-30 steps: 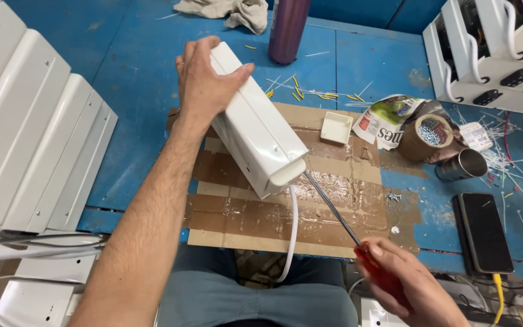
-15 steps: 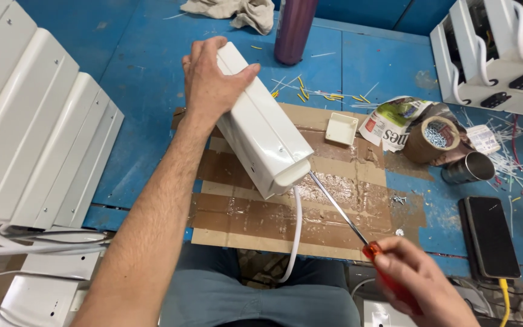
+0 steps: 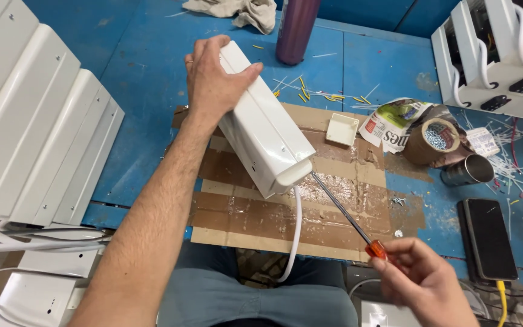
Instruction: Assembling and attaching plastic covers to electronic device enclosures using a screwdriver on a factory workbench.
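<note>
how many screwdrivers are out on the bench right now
1: the screwdriver in the right hand, tip at the white casing the left hand holds. Clutter may hide others.

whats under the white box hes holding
Under the tilted white box, a taped cardboard sheet lies on the blue table. A white cable hangs from its lower end. The cardboard directly beneath is hidden.

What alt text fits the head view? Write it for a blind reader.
The left hand grips a tilted white box housing over taped cardboard on a blue table, while the right hand pushes a long screwdriver into its lower end.
</note>
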